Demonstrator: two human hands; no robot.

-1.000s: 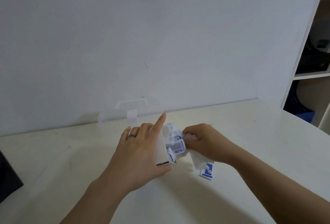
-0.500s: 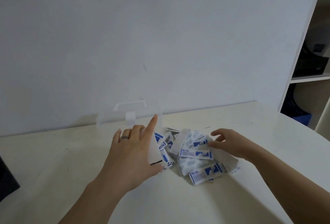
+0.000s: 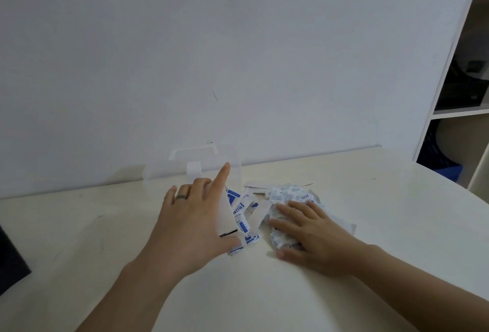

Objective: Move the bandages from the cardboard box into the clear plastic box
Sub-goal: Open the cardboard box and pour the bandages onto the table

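Centrally, left hand (image 3: 190,225) tight around cardboard box (image 3: 225,215), right hand (image 3: 315,236) flat on bandages (image 3: 288,194), table edge (image 3: 439,184) well apart.

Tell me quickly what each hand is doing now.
Left hand: holding the small white cardboard box.
Right hand: open, flat on the blue-and-white wrapped bandages.

The bandages (image 3: 288,195) are white with blue print. The cardboard box (image 3: 225,218) is white with a thin black stripe, the plastic box (image 3: 194,172) colourless, the tabletop (image 3: 370,199) cream.
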